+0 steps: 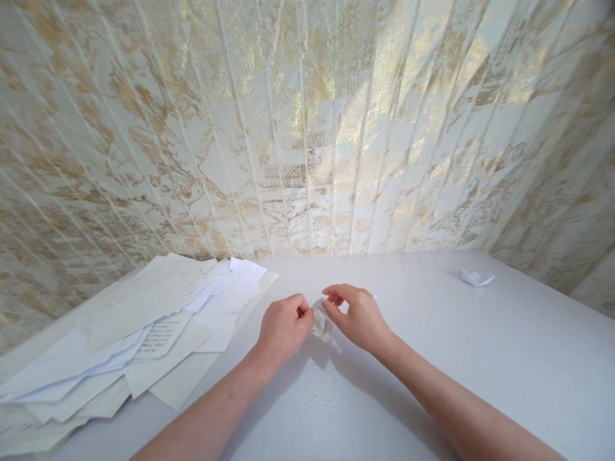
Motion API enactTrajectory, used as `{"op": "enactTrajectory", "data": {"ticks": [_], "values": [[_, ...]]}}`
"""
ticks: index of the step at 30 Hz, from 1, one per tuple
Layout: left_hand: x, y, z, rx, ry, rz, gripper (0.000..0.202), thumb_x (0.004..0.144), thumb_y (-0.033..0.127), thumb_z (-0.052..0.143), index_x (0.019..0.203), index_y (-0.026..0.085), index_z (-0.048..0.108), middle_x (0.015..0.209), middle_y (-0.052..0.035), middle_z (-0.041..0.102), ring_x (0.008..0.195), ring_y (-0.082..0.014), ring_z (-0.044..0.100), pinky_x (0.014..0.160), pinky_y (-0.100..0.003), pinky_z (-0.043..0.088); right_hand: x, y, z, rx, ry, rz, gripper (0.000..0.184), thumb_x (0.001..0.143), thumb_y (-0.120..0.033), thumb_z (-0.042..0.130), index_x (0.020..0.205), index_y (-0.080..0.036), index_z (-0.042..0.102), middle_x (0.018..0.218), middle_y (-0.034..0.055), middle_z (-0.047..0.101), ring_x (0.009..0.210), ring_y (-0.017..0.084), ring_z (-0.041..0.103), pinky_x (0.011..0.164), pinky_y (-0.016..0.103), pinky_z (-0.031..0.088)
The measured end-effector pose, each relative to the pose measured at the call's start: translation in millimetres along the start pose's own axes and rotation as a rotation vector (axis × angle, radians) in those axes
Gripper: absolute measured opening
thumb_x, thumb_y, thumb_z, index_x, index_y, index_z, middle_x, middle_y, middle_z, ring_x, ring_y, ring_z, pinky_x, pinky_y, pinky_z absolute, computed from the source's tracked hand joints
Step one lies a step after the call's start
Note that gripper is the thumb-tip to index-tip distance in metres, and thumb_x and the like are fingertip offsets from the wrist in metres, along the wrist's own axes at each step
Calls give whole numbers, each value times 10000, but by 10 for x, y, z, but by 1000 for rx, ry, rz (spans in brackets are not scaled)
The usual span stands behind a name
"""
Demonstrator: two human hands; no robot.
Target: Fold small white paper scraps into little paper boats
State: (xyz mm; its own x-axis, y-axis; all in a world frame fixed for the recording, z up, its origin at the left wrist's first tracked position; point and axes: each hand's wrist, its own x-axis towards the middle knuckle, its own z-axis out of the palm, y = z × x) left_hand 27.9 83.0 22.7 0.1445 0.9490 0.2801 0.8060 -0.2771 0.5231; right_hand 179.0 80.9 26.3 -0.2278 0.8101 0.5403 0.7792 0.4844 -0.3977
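Note:
A small folded piece of paper point(321, 325), off-white with faint dark marks on its edge, is between my two hands above the white table. My left hand point(287, 323) is closed, thumb and fingers pinching the paper's left side. On the other side, my right hand point(354, 314) has its thumb and forefinger curved apart around the paper's upper right edge. The thumb tip touches or almost touches it; the exact contact is hard to make out. Part of the paper is hidden behind my left fingers.
Many loose sheets of paper point(144, 301), some printed, lie in a spread pile on the left of the table point(307, 422). At the far right sits a small folded paper boat point(476, 278). A wall with gold-patterned covering point(307, 128) rises behind the table's back edge.

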Motion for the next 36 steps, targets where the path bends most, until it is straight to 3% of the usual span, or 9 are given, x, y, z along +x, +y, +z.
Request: {"op": "enactTrajectory", "data": {"ticks": [4,10,14,17,22,29,36], "values": [[-6,9,3,-20,-1,14,167,693,192,440,549,195,526,477,65,501,475,-93,463,470,-187,309,-6,19,52,34,-39,65,192,782,-170,471,657,-186,616,602,-9,651,549,110,589,527,192,399],[-11,36,-27,6,7,129,147,682,188,500,793,223,590,664,35,602,614,-119,520,591,-210,359,-17,-33,27,2,-119,-3,175,736,-129,527,612,-187,636,587,-3,645,561,124,571,666,258,366],[-20,32,-23,39,0,190,140,676,148,481,583,206,569,586,24,581,596,-124,514,591,-215,349,-24,-53,26,-10,-141,-3,176,727,-121,529,605,-188,636,593,0,648,593,130,579,708,275,348],[-30,22,-12,60,46,168,164,663,137,462,529,199,533,523,29,539,534,-115,481,540,-213,324,-18,-30,41,1,-142,39,170,717,-128,522,602,-191,631,607,0,657,588,127,584,656,245,365],[-29,11,-19,61,112,111,155,640,142,459,497,190,499,480,43,507,488,-100,458,498,-199,300,-16,28,73,16,-137,142,175,690,-119,489,599,-198,616,589,-2,654,537,126,573,529,210,365],[11,-36,-16,46,167,41,149,650,158,459,506,183,486,486,44,518,488,-95,465,498,-191,300,-19,85,121,28,-152,236,155,654,-100,480,611,-190,599,581,-6,645,523,111,562,490,183,349],[17,-64,-7,27,107,30,129,673,183,456,550,193,495,509,45,522,498,-106,468,493,-200,302,-17,70,79,-27,-137,183,155,685,-94,471,625,-182,583,588,-4,627,525,109,535,536,205,324]]}}
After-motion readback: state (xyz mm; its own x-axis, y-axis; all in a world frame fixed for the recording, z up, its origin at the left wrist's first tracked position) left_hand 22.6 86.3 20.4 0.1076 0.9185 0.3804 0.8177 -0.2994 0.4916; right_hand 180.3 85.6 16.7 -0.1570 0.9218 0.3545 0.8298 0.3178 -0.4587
